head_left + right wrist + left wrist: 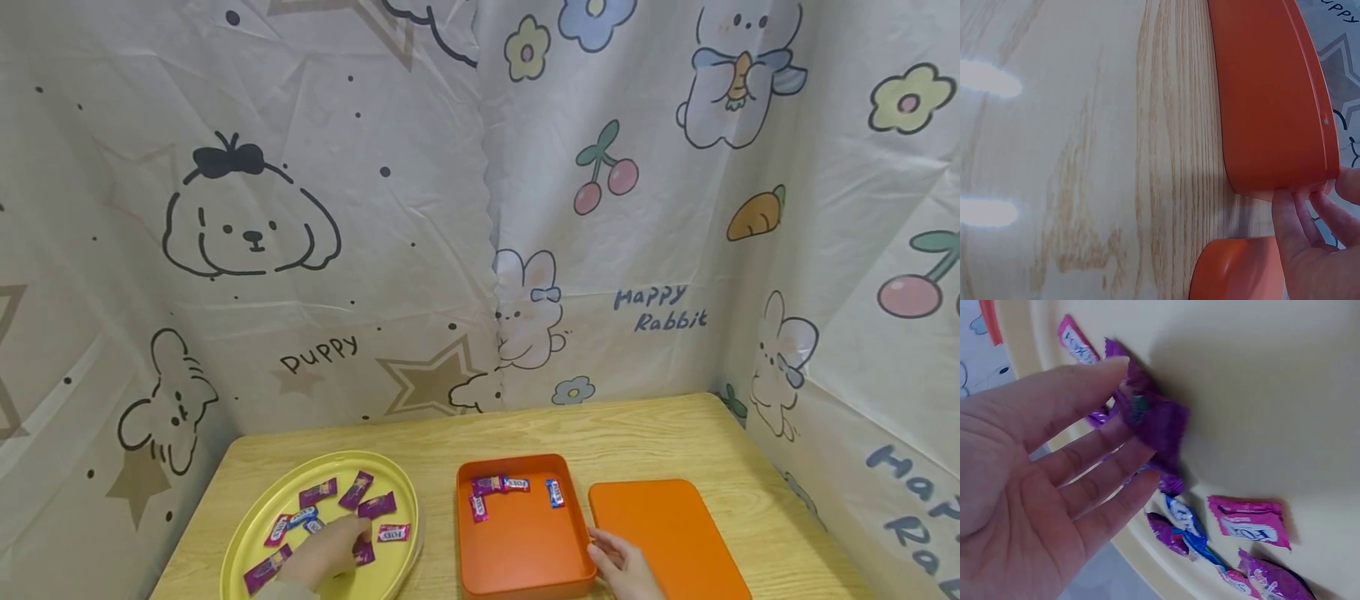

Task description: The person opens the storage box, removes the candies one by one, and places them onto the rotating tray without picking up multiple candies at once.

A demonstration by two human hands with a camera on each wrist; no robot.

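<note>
In the left wrist view, my left hand (1054, 469) pinches a purple-wrapped candy (1159, 422) between thumb and fingers, over the round yellow tray (337, 464). Around that hand lie several wrapped candies in purple, pink and blue, among them a pink candy (393, 533) to its right. My right hand (626, 567) holds the right wall of the orange box (525, 546), its thumb at the rim and fingertips against the outside in the right wrist view. Inside the box, several candies lie toward the far end, including a blue candy (555, 492) on the right.
A flat orange lid (675, 533) rests on the wooden table (525, 429) to the right of the box. Behind the table and at both sides hangs a printed cloth (420, 250) with cartoon animals. The box stands between tray and lid.
</note>
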